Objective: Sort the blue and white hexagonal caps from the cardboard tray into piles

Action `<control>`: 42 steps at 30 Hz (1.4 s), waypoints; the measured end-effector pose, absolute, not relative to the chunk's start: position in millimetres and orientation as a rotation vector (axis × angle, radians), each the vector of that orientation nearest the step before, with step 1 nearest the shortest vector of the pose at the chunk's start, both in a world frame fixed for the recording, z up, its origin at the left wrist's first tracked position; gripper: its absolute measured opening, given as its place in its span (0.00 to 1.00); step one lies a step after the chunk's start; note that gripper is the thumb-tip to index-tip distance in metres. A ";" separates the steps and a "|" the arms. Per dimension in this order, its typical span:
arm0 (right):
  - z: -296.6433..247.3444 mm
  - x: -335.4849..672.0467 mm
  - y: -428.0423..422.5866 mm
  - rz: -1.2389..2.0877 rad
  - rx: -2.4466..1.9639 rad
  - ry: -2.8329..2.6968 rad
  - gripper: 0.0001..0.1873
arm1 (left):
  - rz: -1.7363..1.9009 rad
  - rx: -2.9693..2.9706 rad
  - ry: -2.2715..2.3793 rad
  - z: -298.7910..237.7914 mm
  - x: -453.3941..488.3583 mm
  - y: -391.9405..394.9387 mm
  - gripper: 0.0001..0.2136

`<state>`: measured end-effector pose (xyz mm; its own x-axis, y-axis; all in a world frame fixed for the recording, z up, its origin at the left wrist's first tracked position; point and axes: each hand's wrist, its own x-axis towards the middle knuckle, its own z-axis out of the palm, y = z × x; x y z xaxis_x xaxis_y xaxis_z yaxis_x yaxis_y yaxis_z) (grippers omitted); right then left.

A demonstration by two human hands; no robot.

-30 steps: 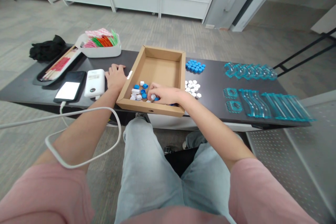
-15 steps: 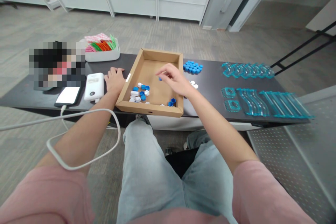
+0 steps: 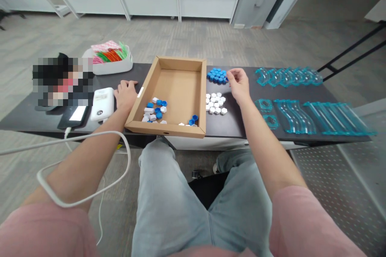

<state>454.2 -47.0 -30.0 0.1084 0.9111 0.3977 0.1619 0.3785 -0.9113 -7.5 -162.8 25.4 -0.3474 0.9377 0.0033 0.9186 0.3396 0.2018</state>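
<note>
My right hand (image 3: 239, 86) is closed in a pinch on a blue hexagonal piece, mostly hidden by the fingertips, at the right edge of a cluster of blue hexagonal pieces (image 3: 216, 75). Nearer to me on the table lies a group of white hexagonal pieces (image 3: 214, 104). A shallow cardboard box (image 3: 181, 130) stands left of both groups. Mixed blue and white pieces (image 3: 155, 110) lie loose in its near left corner, and a few more blue pieces (image 3: 193, 120) sit near its right corner. My left hand (image 3: 124, 93) rests open on the table against the box's left side.
Left of my left hand are a white power bank (image 3: 102, 104) and a phone (image 3: 74, 115) with a cable (image 3: 90, 133) looping over my forearm. A white basket (image 3: 116, 66) stands behind. Clear teal-edged plastic parts (image 3: 294, 116) lie in rows at the right.
My right hand has moved from above the box rightward to the blue cluster, taking a blue piece along. The white group is now uncovered. My left hand stays beside the box.
</note>
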 end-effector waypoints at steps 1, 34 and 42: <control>-36.4 455.6 -45.3 0.726 -1.088 -1.340 0.29 | 0.244 1.722 2.480 25.7 -7.2 -162.6 0.28; -31.3 475.3 -55.9 0.488 -1.564 -1.571 0.19 | 0.136 1.688 2.576 16.5 -24.1 -146.9 0.33; -28.6 472.3 -57.7 0.612 -1.483 -1.593 0.22 | 0.125 1.686 2.559 20.2 -21.4 -149.4 0.35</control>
